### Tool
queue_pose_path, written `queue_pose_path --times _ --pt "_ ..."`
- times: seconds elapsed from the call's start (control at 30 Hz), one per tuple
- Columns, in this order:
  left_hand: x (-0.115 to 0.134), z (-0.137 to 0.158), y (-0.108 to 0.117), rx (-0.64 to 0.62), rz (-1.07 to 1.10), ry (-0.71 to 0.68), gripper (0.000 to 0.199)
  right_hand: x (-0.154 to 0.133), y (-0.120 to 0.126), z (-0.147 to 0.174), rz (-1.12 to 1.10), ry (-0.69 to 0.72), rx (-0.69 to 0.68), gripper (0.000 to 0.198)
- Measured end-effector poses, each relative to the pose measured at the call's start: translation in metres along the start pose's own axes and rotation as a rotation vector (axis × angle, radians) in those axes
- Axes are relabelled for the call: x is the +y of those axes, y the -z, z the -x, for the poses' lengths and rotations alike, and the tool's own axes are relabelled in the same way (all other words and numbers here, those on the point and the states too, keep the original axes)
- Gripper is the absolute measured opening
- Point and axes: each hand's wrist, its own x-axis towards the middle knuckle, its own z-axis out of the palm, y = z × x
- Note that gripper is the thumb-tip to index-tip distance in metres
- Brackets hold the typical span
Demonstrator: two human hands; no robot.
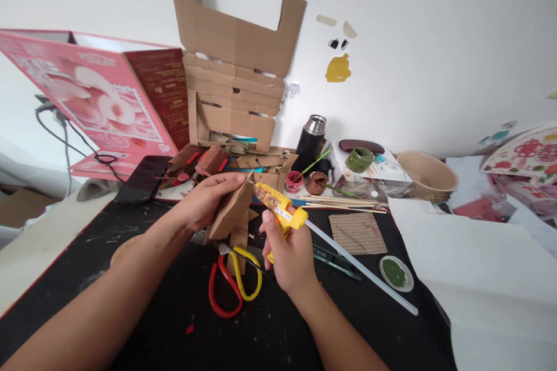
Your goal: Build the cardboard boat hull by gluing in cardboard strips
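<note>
My left hand (213, 197) grips a folded piece of brown cardboard (229, 211), holding it tilted above the black table mat. In my right hand (289, 252) is a yellow glue gun (282, 208), its nozzle at the upper edge of the cardboard; whether it touches I cannot tell. A long translucent glue stick (363, 269) runs out of the gun's back end. Below the cardboard lie scissors (226, 287) with one red and one yellow handle, their blades partly hidden. A cardboard strip (238, 240) lies under them.
Behind my hands are cardboard scraps (261, 161), paint jars (317, 182), a black thermos (308, 142) and wooden sticks (343, 204). Corrugated cardboard (357, 233) and a lid of green paint (395, 273) lie right. A pink box (108, 98) stands left, a beige bowl (429, 171) at the back right.
</note>
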Motion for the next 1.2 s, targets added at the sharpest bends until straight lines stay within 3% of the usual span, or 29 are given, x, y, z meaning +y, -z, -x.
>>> queue_pose_path --times 0.3,1.2 --pt "-0.0001 -0.0013 0.0005 0.028 -0.006 0.009 0.058 0.0019 0.0003 0.0000 0.012 0.015 -0.015 0.059" --pt "0.0039 0.0012 -0.0035 0.044 -0.001 -0.016 0.050 0.0016 -0.0007 0.0016 0.023 0.033 -0.049 0.052"
